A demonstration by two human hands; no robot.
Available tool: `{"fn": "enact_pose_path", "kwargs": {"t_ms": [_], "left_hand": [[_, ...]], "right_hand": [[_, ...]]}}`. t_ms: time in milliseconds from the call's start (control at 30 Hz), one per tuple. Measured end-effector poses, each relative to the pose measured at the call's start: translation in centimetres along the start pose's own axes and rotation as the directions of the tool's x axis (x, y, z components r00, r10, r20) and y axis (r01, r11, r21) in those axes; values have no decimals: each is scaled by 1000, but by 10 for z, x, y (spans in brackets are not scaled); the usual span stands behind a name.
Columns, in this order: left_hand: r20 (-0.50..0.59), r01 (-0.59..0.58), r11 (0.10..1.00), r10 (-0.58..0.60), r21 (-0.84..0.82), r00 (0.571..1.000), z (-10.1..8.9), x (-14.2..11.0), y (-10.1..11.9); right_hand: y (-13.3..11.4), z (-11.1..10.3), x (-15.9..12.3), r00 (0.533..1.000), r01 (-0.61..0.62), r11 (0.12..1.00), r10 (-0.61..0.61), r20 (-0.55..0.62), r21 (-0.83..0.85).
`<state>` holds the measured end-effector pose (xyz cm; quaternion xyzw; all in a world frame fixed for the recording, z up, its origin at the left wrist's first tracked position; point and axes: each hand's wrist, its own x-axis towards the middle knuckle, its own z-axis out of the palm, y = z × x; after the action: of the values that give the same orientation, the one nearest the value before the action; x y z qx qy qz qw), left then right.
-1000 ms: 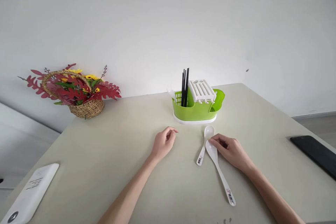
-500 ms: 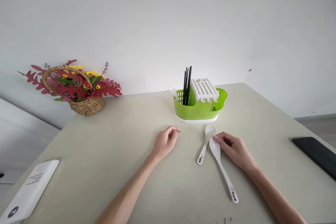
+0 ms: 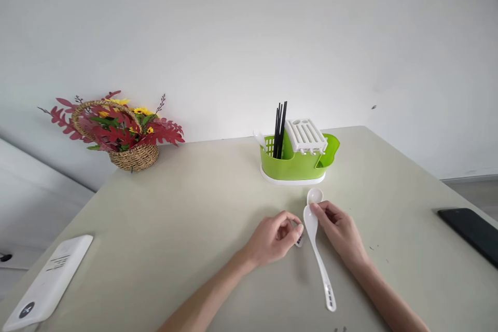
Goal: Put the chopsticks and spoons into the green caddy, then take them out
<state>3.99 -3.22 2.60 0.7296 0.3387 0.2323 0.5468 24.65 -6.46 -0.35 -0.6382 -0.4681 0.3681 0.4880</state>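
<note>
My right hand (image 3: 342, 228) pinches the bowl end of a long-handled white spoon (image 3: 311, 225), whose handle slants toward the table's front edge. Behind it, a shorter white spoon (image 3: 315, 195) lies on the table; the long spoon and my left hand cover its middle. My left hand (image 3: 274, 238) hovers just left of the long spoon, over the short spoon's handle. Its fingers are curled with a gap between thumb and index finger, and nothing shows in its grasp.
Behind the spoons stands a green utensil caddy (image 3: 291, 168) with black chopsticks (image 3: 280, 132) and a white spoon (image 3: 259, 138) in it. A flower basket (image 3: 136, 157) sits at the back left. A white power bank (image 3: 50, 280) lies left, a black phone (image 3: 469, 231) right.
My left hand has moved right and toward me, up to the spoons. My right hand has shifted slightly left, and the long spoon is raised and swung left with it.
</note>
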Motion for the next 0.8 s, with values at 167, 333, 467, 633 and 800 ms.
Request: {"fn": "enact_pose_path", "kwargs": {"t_ms": [167,333,467,633,800], "left_hand": [[-42,6,996,-10,-87,999,0,1,-1],[-85,17,995,-25,-101,996,0,2,-5],[-35,36,999,-37,-27,999,0,5,-5],[-25,59,998,-58,21,998,-1,6,-6],[-64,65,995,-70,-78,995,-3,7,-7]], "right_hand": [[-11,22,-12,999,4,1000,-4,-52,7],[-16,27,-18,997,0,1000,1,-72,11],[-19,25,-19,998,-3,1000,4,-69,16],[-20,26,-18,998,-14,1000,16,-56,26],[-19,29,-18,999,-20,995,23,-31,97]]}}
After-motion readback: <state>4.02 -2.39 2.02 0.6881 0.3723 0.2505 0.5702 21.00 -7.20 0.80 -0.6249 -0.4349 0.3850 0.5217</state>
